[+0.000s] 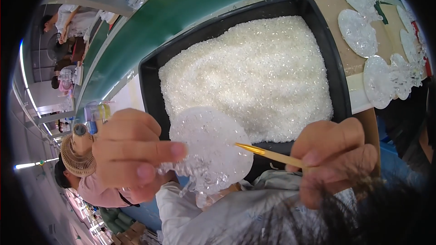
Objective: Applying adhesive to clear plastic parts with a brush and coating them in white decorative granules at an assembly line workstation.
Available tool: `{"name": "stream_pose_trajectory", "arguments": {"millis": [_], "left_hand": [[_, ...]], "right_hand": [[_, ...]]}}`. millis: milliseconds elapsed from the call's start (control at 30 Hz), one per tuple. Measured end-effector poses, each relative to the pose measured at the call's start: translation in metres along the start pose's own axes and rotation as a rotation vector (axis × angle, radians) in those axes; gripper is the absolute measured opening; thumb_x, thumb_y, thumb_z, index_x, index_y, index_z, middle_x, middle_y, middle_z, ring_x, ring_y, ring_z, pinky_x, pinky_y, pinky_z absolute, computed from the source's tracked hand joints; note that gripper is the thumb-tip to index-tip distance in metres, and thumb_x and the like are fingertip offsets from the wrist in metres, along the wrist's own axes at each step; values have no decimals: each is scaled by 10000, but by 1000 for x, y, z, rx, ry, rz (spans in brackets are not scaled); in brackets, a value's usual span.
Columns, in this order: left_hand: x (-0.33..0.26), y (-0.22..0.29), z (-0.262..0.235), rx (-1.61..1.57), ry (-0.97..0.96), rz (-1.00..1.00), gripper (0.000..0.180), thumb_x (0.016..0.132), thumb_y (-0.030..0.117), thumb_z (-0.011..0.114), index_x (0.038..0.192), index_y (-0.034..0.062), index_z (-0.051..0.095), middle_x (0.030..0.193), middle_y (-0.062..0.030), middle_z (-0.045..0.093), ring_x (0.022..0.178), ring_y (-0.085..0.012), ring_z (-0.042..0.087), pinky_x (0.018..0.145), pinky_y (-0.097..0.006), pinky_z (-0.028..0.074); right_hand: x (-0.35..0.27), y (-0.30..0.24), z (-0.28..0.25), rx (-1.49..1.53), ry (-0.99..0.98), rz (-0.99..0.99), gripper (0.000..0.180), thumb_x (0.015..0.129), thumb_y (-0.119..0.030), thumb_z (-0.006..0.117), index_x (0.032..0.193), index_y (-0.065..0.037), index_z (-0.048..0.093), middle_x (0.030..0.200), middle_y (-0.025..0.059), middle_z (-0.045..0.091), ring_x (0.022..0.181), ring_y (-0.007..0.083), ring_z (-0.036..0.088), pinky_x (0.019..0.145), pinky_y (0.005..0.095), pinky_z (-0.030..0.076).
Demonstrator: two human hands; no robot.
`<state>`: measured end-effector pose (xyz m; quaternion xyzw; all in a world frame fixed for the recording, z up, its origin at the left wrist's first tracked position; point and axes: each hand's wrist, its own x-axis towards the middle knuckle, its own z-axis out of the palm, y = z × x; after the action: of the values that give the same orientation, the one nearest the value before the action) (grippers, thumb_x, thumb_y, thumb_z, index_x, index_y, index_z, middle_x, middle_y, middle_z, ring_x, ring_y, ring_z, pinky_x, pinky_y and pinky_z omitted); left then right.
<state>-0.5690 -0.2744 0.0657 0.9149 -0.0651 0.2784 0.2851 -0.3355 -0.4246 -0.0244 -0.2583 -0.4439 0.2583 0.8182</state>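
Black tray (337, 59) partly behind clear disc (215, 131) in left hand (129, 154); stick (279, 157) in right hand (336, 156)

Gold-tipped stick (272, 155) right up at the frosted disc (211, 131)!
The left hand (129, 154) has the disc by its edge, the right hand (334, 159) pinches the stick; beyond, a black tray (335, 72) holds glittering white flakes (254, 72), more clear discs (357, 32) off right.

This looks like a factory workshop: several workers (72, 20) at their places, ceiling strip lights (23, 66), a long green desk (136, 36), bulk glittering flakes (254, 77) and repeated clear pieces (356, 31).
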Motion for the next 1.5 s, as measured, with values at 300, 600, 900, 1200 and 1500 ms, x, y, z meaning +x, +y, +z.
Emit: {"name": "stream_pose_trajectory", "arguments": {"millis": [300,600,900,1200,1500], "left_hand": [[-5,-9,11,23,285,-49,321,1033,318,482,1104,9,531,775,-172,714,434,-134,448,388,-293,366],[-5,-7,18,92,374,-75,357,1037,364,470,1066,13,532,732,-174,710,421,-134,430,401,-275,342],[-21,-2,6,52,328,-134,350,1034,336,459,1124,6,536,764,-200,710,445,-143,441,402,-275,350],[-11,-10,2,25,213,15,350,1028,322,453,1194,18,505,846,-163,712,475,-134,480,412,-272,403],[-10,-11,7,70,283,2,317,1024,311,464,1146,23,518,826,-175,716,444,-133,471,396,-270,375]], "right_hand": [[-9,-18,2,130,114,217,229,623,101,746,807,9,647,856,182,603,589,197,628,505,271,570],[-10,-3,11,-39,57,89,249,615,101,752,831,28,653,828,180,605,576,214,652,482,264,567],[-1,-11,-6,-132,-279,107,356,709,111,782,954,-9,554,998,167,528,685,306,679,547,313,581],[-8,-2,13,-127,74,18,211,631,37,802,795,16,671,732,160,662,582,175,641,501,228,519],[1,-7,-11,-4,-284,92,295,710,90,773,920,-6,589,909,175,583,701,302,702,596,345,605]]}}
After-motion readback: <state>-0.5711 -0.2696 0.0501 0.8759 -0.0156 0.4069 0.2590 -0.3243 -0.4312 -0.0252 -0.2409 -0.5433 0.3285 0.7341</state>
